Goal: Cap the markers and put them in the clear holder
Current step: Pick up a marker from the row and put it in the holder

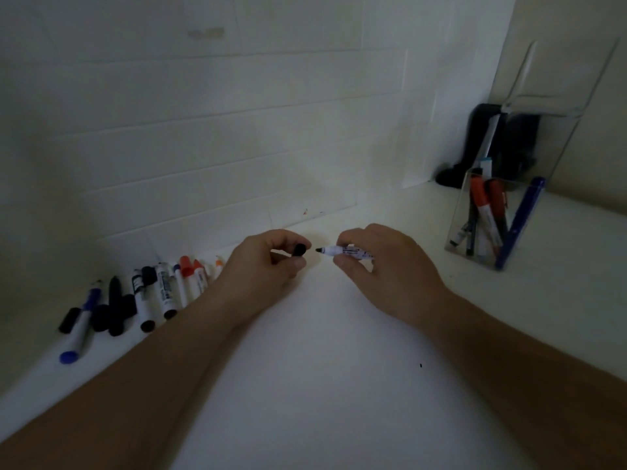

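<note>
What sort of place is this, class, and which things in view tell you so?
Probably a classroom or office worktop, though that is uncertain: a white counter against a white block wall, a row of whiteboard markers, and a clear holder with more markers.

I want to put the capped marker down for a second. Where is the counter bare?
The counter is bare between the forearms, and between the right hand and the clear holder. It is crowded left of the left hand, where the loose markers lie.
</note>
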Available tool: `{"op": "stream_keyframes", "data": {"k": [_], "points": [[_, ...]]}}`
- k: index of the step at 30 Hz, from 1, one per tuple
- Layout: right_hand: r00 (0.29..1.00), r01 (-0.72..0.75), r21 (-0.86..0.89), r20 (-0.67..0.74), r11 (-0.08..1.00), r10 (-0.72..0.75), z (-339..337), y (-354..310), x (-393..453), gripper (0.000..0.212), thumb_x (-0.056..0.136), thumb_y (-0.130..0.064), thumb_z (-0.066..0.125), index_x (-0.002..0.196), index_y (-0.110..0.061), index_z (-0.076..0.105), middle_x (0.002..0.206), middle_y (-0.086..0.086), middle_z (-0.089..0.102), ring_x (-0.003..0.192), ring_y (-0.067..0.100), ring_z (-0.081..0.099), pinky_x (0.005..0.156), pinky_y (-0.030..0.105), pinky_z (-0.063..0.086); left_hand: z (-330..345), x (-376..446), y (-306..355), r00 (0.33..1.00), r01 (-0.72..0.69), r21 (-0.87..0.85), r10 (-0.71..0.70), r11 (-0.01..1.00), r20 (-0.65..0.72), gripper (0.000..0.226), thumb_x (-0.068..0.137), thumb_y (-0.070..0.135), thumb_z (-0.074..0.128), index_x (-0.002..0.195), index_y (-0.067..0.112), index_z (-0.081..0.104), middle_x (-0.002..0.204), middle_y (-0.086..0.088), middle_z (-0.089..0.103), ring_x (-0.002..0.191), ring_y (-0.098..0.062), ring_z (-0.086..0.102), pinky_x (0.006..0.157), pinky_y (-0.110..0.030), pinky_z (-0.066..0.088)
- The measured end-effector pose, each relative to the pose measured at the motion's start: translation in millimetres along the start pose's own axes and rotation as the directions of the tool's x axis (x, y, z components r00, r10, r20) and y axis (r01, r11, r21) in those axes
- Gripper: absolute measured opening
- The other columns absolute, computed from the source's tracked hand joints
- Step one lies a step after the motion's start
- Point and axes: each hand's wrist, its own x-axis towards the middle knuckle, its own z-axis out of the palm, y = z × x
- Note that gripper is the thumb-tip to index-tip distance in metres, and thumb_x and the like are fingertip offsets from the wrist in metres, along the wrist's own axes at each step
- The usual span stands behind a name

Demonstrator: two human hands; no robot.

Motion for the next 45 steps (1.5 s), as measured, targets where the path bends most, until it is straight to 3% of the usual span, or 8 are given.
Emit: {"op": "stream_keyframes", "data": {"k": [5,11,19,23,29,33,37,45], "points": [[1.000,0.008,-0.032,0.001,0.999,-0.008,1,0,-1,0.026,0.096,-0.055,0.048,0.107,-0.037,0.063,0.082,-0.013,0.049,0.076,0.014,0.050,0.067,0.033,0.044,1,1,0,0.999,-0.036,0.088,0.037,0.995,-0.007,0.022,0.087,0.011,0.073,0.099,0.030,0.076,0.083,0.014,0.071,0.054,0.005,0.056,0.056,-0.008,0.041],[0.999,-0.003,-0.055,0.042,0.998,0.006,1,0,-2,0.033,0.095,-0.057,0.044,0.111,-0.038,0.064,0.084,-0.012,0.052,0.077,0.013,0.051,0.066,0.031,0.041,2,0,8,0.986,-0.164,0.227,0.161,0.960,0.031,0.030,0.081,0.011,0.078,0.101,0.033,0.078,0.087,0.024,0.071,0.089,0.006,0.065,0.075,-0.007,0.044],[0.999,0.001,-0.159,0.050,0.987,0.007,3,-15,-4,0.018,0.096,-0.038,0.056,0.108,-0.031,0.067,0.091,-0.005,0.058,0.075,0.019,0.053,0.060,0.034,0.045,10,-1,13,0.946,-0.288,0.505,0.323,0.814,0.020,0.032,0.084,0.011,0.076,0.111,0.027,0.077,0.068,0.030,0.036,0.064,-0.008,0.040,0.063,-0.008,0.027],[0.997,0.013,-0.193,0.080,0.981,0.003,5,-14,-3,0.019,0.097,-0.041,0.051,0.099,-0.031,0.067,0.089,-0.007,0.058,0.074,0.018,0.054,0.059,0.030,0.033,12,8,6,0.943,-0.315,0.564,0.321,0.763,0.093,0.022,0.087,0.017,0.073,0.107,0.024,0.078,0.066,0.006,0.050,0.066,-0.015,0.045,0.061,-0.008,0.023],[0.994,0.004,-0.198,0.104,0.980,0.017,3,-13,-3,0.027,0.097,-0.047,0.044,0.093,-0.031,0.066,0.081,-0.009,0.054,0.071,0.015,0.053,0.061,0.028,0.028,19,13,-6,0.933,-0.333,0.616,0.346,0.714,0.104,0.023,0.087,0.021,0.073,0.108,0.030,0.077,0.079,-0.004,0.059,0.077,-0.023,0.055,0.066,-0.030,0.034],[0.995,0.002,-0.183,0.097,0.983,0.016,3,-16,-3,0.043,0.094,-0.053,0.030,0.086,-0.029,0.065,0.075,-0.011,0.045,0.067,0.016,0.053,0.059,0.029,0.030,18,13,-8,0.929,-0.348,0.624,0.348,0.699,0.127,0.020,0.091,0.024,0.068,0.109,0.031,0.075,0.082,-0.002,0.061,0.079,-0.021,0.055,0.067,-0.030,0.034],[0.996,0.008,-0.184,0.094,0.983,0.010,1,-17,-5,0.052,0.093,-0.056,0.024,0.081,-0.026,0.064,0.072,-0.008,0.045,0.065,0.019,0.053,0.057,0.032,0.036,20,9,-7,0.930,-0.348,0.664,0.333,0.662,0.154,0.015,0.093,0.025,0.063,0.103,0.028,0.073,0.082,-0.001,0.062,0.078,-0.022,0.059,0.068,-0.035,0.046],[0.999,0.028,-0.100,0.046,0.995,-0.023,7,-1,-3,0.043,0.096,-0.056,0.039,0.074,-0.028,0.063,0.067,-0.007,0.055,0.063,0.013,0.054,0.060,0.038,0.048,29,3,0,0.934,-0.334,0.691,0.325,0.641,0.150,0.017,0.098,0.031,0.053,0.100,0.022,0.067,0.082,-0.003,0.063,0.078,-0.023,0.058,0.069,-0.036,0.045]]}}
